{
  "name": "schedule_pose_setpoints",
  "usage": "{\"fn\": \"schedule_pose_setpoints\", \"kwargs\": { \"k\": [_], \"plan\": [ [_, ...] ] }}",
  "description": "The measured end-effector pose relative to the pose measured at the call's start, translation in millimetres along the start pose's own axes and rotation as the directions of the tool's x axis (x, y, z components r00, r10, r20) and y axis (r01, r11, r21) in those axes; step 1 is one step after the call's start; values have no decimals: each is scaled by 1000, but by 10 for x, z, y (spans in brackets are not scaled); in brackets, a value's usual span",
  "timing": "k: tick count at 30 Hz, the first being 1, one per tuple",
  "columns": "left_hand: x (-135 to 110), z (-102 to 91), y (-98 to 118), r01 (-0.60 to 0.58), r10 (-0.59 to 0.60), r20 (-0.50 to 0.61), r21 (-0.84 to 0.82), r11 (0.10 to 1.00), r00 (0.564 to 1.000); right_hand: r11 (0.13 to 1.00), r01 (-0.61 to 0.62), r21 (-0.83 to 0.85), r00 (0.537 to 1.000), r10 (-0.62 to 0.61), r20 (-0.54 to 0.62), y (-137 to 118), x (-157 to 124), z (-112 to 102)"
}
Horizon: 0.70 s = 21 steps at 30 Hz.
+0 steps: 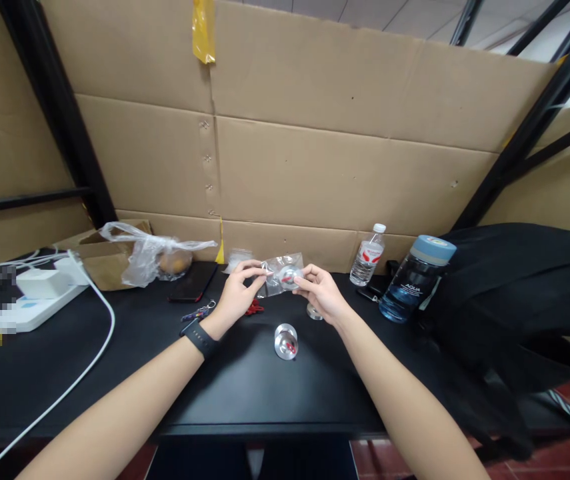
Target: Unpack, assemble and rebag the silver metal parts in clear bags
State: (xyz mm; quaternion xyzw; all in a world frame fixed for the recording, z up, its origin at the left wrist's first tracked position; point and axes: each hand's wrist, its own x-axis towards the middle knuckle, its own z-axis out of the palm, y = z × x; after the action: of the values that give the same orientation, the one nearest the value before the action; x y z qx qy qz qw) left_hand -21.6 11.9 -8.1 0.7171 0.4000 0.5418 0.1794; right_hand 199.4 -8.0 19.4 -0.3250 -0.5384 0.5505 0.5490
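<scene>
Both my hands hold a small clear plastic bag (283, 272) above the black table (245, 387). A round metal part with a red mark shows inside the bag. My left hand (239, 293), with a black wristband, pinches the bag's left edge. My right hand (321, 292) pinches its right edge. On the table below lies a shiny round metal knob (285, 341) with a red mark. A smaller metal piece (313, 312) sits just under my right hand, and a small red item (253, 308) lies by my left hand.
A blue water bottle (417, 278) and a clear plastic bottle (367, 256) stand at the right, beside a black bag (515, 293). At the left are a white power strip (29, 308) with cable, a cardboard box with a plastic bag (149, 255), and a dark phone (192, 283). Cardboard walls stand behind.
</scene>
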Motion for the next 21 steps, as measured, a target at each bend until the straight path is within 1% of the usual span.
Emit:
{"fn": "schedule_pose_setpoints", "kwargs": {
  "k": [4,7,10,13,15,17,18,19,20,21],
  "plan": [
    [-8,7,32,12,-10,34,-52,999,999,998,-48,35,998,47,34,32,-5,20],
    [-17,11,59,7,-1,67,-89,996,998,999,-49,20,999,49,24,61,-8,32],
    [-21,22,41,5,4,102,-87,996,995,999,-17,-47,1000,18,8,70,-3,33],
    [-19,32,-12,19,-16,79,-35,999,997,982,29,-188,999,-27,17,49,44,-44],
    [-20,33,-44,32,-34,55,39,999,998,960,55,-273,998,-59,-9,34,105,-185],
    [-29,33,-61,59,-67,55,149,987,996,952,40,-305,987,-86,-138,36,175,-403],
    [-38,36,-63,77,-93,67,207,975,993,936,25,-352,969,-110,-222,46,207,-532],
    [-50,44,-62,97,-122,85,257,962,989,898,4,-440,939,-155,-308,60,233,-665],
    [-64,58,-59,113,-151,110,297,948,982,825,-34,-564,899,-221,-378,76,251,-793],
    [-79,79,-56,125,-177,136,328,936,975,716,-97,-692,873,-273,-405,90,262,-908]
  ]
}}
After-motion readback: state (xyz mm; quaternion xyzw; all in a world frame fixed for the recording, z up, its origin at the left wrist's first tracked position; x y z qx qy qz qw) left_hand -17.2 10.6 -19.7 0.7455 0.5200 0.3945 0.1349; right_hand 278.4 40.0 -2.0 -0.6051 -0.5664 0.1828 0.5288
